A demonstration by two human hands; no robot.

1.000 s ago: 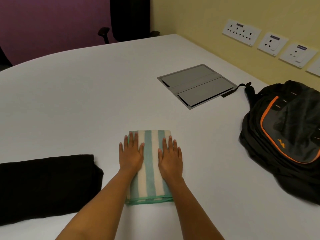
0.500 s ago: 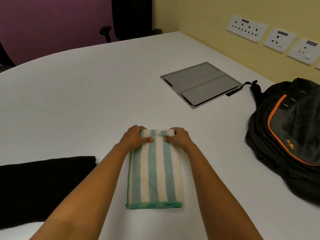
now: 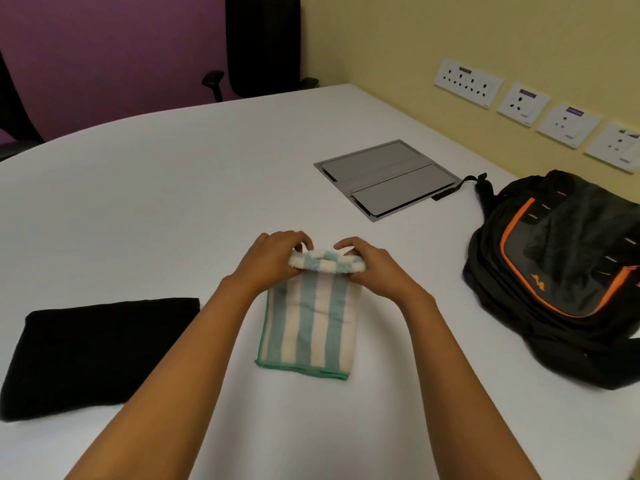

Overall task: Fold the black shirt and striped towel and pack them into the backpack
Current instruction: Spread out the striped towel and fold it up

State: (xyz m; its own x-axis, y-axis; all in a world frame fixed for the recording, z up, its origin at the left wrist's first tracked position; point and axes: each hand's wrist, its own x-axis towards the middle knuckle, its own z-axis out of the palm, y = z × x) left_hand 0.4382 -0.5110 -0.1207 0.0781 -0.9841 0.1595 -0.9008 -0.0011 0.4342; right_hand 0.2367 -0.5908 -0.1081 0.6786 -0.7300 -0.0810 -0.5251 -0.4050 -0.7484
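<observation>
The striped towel (image 3: 308, 323), green and cream, lies folded into a narrow strip in the middle of the white table (image 3: 156, 202). My left hand (image 3: 273, 259) and my right hand (image 3: 367, 268) both pinch its far end, which is lifted off the table and curled toward me. The black shirt (image 3: 93, 355) lies folded flat at the left, apart from my hands. The black backpack (image 3: 561, 271) with orange trim lies on its back at the right, and whether it is open is unclear.
A grey flush cable hatch (image 3: 388, 178) is set in the table beyond the towel; a backpack strap (image 3: 457, 187) reaches it. Wall sockets (image 3: 523, 102) line the yellow wall at the right. Black office chairs (image 3: 259, 43) stand behind the far edge.
My hands went from pressing flat on the towel to gripping its far end, then raised that end and began bringing it toward me. The shirt and backpack have not moved.
</observation>
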